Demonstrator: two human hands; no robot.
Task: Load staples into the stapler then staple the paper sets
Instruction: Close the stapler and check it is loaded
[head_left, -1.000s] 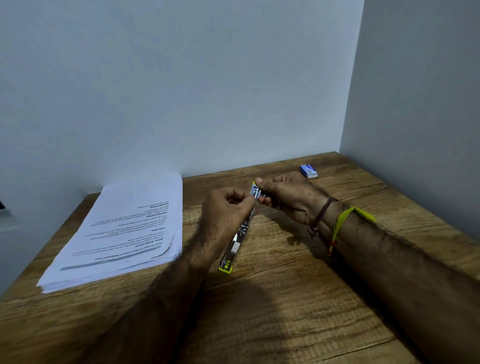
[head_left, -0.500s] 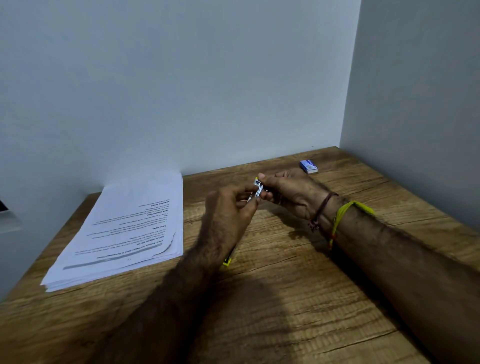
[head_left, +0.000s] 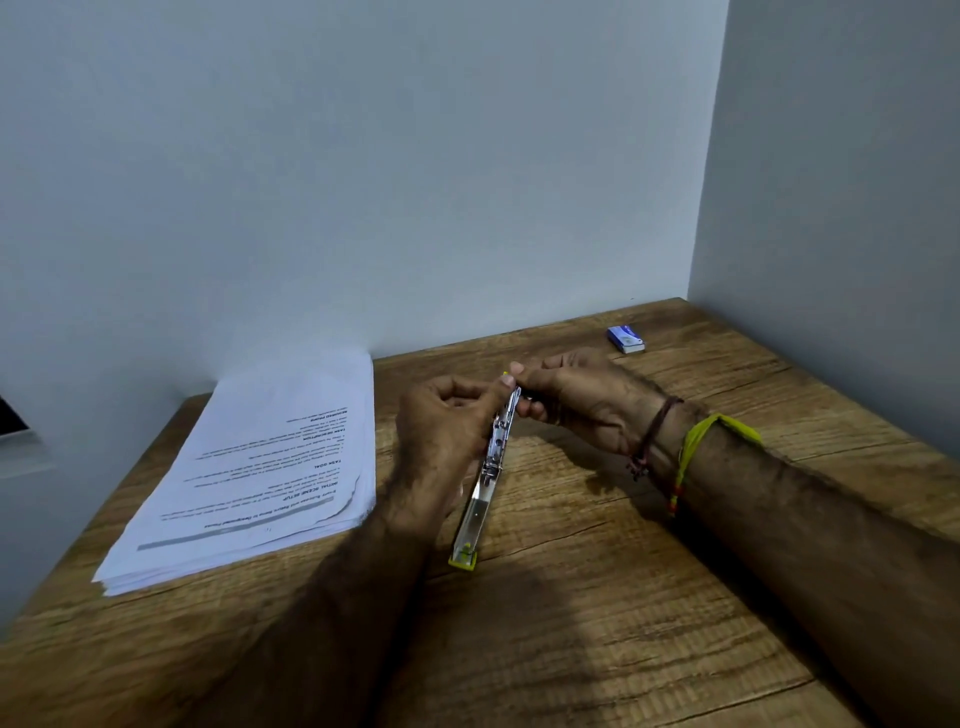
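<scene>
Now loading: both hands pinch the opened stapler (head_left: 488, 467) at its far end.
Left hand (head_left: 447, 431) and right hand (head_left: 576, 400) grip narrowly; a slip could spill staples onto the surface (head_left: 597, 597).

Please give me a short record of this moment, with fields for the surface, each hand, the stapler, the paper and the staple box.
surface: wooden table
left hand: grips the stapler from the left
right hand: fingertips at the stapler's far end
stapler: opened out long, metal channel showing, yellow near end low by the table
paper stack: flat at left, untouched
staple box: blue, far right, apart from both hands
</scene>
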